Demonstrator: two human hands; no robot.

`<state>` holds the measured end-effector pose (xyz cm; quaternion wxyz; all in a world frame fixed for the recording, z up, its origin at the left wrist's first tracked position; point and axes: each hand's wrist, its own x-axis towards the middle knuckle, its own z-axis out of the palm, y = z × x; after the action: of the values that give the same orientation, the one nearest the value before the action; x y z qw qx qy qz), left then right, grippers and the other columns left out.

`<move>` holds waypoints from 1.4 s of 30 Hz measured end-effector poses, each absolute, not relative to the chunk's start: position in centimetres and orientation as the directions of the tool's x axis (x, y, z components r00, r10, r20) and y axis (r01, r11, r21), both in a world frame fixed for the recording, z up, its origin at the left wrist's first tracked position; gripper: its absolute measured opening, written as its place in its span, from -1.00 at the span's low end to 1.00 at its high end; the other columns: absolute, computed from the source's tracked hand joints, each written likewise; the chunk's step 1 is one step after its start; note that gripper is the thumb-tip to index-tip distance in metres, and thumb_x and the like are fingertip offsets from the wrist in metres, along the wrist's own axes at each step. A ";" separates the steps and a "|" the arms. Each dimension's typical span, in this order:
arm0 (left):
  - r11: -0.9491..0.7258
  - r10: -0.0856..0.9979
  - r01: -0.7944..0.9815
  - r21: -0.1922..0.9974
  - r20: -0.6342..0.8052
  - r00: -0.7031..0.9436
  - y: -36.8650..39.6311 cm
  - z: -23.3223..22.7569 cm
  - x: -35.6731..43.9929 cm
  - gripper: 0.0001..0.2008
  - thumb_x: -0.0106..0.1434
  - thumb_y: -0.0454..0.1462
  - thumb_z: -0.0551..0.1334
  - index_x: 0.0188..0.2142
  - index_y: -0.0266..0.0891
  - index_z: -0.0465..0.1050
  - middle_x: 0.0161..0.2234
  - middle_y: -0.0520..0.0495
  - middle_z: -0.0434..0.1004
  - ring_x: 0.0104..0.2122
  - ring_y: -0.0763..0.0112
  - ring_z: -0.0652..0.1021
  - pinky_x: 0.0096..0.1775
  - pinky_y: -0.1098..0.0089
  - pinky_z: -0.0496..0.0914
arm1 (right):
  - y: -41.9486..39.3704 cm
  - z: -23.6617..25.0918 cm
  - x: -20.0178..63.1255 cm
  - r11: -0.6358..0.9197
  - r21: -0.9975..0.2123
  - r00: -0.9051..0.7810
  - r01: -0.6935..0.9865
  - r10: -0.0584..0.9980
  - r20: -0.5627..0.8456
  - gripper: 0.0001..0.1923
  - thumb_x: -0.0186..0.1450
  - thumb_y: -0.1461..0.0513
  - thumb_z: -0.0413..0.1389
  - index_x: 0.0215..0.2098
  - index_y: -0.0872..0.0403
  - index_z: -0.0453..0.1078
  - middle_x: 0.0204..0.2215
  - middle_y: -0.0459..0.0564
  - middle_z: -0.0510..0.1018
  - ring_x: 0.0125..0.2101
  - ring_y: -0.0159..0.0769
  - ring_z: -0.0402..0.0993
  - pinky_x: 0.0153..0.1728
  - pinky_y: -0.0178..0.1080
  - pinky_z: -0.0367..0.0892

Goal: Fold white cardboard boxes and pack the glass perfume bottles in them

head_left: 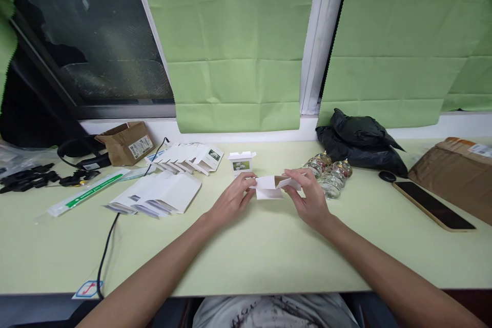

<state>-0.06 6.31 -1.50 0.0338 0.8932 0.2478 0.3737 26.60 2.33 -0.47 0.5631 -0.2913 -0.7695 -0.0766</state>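
Observation:
A small white folding carton (266,183) with its flaps spread is held above the table in front of me. My left hand (235,196) pinches its left side between thumb and fingers. On the other side, my right hand (307,197) grips a flap. Just behind the carton stands a small white box (241,163) with a picture on its front and its top flaps up. Clear glass jars (331,183) with patterned tops lie beyond my right hand. Flat white cartons (163,195) lie in an overlapping pile to the left.
More white cartons (188,156) lie in a row at the back left, near an open brown cardboard box (126,143). A black cable (108,246) crosses the left side. At right are black plastic bags (359,146), a phone (434,206), a black mouse (387,176) and a brown parcel (455,177).

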 end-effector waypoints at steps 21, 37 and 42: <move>-0.886 0.453 0.392 0.246 0.639 0.622 5.8 -1.3 0.2 -0.69 0.50 -0.39 0.08 0.17 -0.06 0.21 0.17 -0.24 0.40 0.08 0.24 0.54 -0.04 0.23 0.47 | 1.6 0.1 26.3 0.803 -0.191 -0.258 0.565 0.392 0.883 -0.24 0.47 0.39 0.07 0.49 -0.33 0.01 -0.01 0.11 0.39 -0.02 -0.08 0.48 -0.14 -0.05 0.56; -0.893 0.432 0.393 0.219 0.664 0.611 6.1 -1.5 0.0 -0.70 0.51 -0.38 0.09 0.17 -0.05 0.27 0.14 -0.19 0.46 0.11 0.23 0.54 0.03 0.17 0.51 | 1.5 0.5 26.3 0.790 -0.194 -0.270 0.582 0.413 0.870 -0.29 0.50 0.39 0.00 0.48 -0.31 0.04 -0.05 0.08 0.37 -0.03 -0.15 0.48 -0.12 -0.12 0.54; -0.856 0.503 0.416 0.307 0.681 0.532 5.9 -2.0 0.3 -0.66 0.51 -0.29 0.16 0.21 -0.08 0.16 0.13 -0.20 0.50 0.07 0.21 0.59 0.01 0.12 0.57 | 1.6 0.4 26.5 0.805 -0.174 -0.342 0.566 0.422 0.840 -0.27 0.50 0.40 -0.01 0.50 -0.32 -0.01 -0.06 0.07 0.37 -0.03 -0.16 0.49 -0.13 -0.14 0.53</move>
<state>0.29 5.94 -2.01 0.0535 0.8736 0.2628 0.4060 26.54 1.58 0.35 0.4871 -0.3029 -0.8157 -0.0742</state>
